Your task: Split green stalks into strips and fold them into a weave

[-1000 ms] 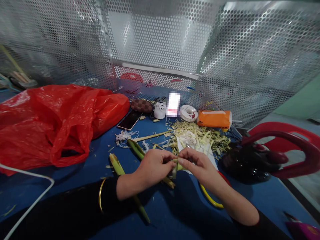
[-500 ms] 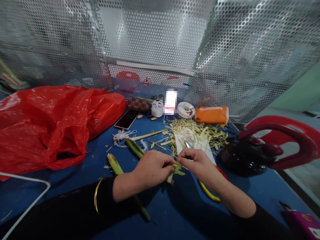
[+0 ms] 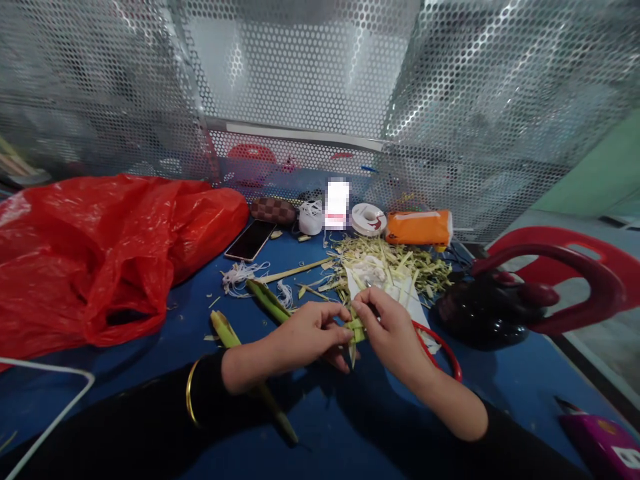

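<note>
The green leaf strip (image 3: 355, 328) lies crosswise, one end hanging down, pinched between left hand (image 3: 306, 333) and right hand (image 3: 387, 328) above the bench (image 3: 350, 427).

A small piece of green and pale yellow leaf strip (image 3: 356, 328), thin and flat, is folded into a short knot-like shape. It is pinched on both sides, above the blue table surface and a little in front of the pile of cut leaf scraps. One narrow pointed end hangs down from it, the rest is hidden by fingers.
</note>
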A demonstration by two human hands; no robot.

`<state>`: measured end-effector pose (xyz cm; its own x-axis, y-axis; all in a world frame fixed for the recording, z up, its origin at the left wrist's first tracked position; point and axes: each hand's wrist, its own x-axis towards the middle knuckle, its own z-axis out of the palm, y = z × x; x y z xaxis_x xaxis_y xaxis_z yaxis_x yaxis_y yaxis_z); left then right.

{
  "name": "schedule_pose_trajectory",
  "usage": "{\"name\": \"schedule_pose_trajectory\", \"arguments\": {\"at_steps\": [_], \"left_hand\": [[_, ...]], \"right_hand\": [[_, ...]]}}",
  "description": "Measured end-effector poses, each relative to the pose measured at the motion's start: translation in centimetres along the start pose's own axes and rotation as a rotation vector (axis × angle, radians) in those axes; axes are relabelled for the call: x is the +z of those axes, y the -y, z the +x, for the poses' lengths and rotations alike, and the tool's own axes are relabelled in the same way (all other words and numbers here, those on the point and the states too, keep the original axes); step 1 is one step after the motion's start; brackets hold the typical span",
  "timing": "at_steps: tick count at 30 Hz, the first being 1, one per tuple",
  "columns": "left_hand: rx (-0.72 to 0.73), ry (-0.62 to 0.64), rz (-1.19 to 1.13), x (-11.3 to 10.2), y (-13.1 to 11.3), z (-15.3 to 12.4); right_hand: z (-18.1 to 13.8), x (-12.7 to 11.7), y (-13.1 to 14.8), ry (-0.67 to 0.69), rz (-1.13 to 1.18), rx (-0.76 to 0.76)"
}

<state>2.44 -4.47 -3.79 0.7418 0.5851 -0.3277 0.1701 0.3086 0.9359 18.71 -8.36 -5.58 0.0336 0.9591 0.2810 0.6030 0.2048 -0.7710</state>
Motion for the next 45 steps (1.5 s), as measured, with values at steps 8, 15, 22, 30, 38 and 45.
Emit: {"name": "schedule_pose_trajectory", "arguments": {"at_steps": [8, 15, 22, 30, 38, 45], "left_hand": [[-0.128, 0.044, -0.074, -0.4, 0.4, -0.1], [-0.1, 0.078, -0.027, -0.2, 0.5, -0.2], [-0.074, -0.093, -0.135, 0.5, 0.5, 0.0], [-0.095, -0.155, -0.171, -0.1, 0.0, 0.2], [-0.203, -0.106, -0.12, -0.7, 0.1, 0.3], [-0.212, -0.089, -0.047, -0.9, 0.1, 0.2]], "right_hand": [[-0.2, 0.1, 0.3, 0.044, -0.019, -0.065], [-0.6, 0.2, 0.5, -0.063, -0.05, -0.033], [0.3, 0.1, -0.1, -0.054, 0.251, 0.098], [1.0, -0.6, 0.1, 0.101, 0.602, 0.383], [0.7, -0.3, 0.4, 0.137, 0.573, 0.333], [0.8, -0.5, 0.4, 0.11, 0.543, 0.312]]}}
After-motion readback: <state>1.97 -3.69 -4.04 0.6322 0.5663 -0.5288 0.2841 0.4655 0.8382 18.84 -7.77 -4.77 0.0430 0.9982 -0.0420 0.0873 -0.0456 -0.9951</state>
